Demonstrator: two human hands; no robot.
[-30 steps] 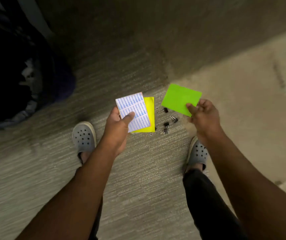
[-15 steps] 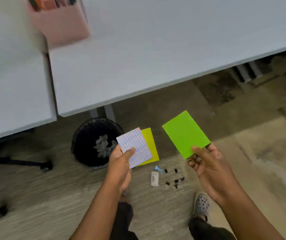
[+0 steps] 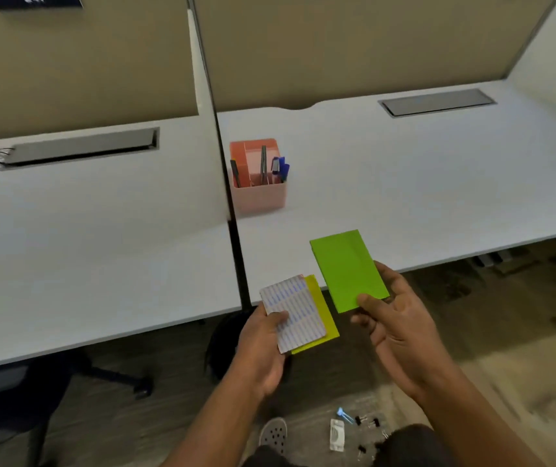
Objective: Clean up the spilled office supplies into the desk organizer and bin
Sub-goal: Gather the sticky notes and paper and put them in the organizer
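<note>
Now your left hand (image 3: pixel 263 348) grips the lined card (image 3: pixel 295 315) and yellow pad (image 3: pixel 320 311), your right hand (image 3: pixel 394 328) pinches the green pad (image 3: pixel 349 267), fingers clamped, organizer (image 3: pixel 258 176) at eleven o'clock on the bench (image 3: pixel 438 183).

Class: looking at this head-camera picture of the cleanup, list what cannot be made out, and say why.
- Bin: head view, mostly hidden under the desk edge and behind the left hand.
- Yellow pad: largely covered by the lined card.
- Binder clips on the floor: tiny, partly cut off by the right forearm.
- Organizer contents: blurred.
</note>
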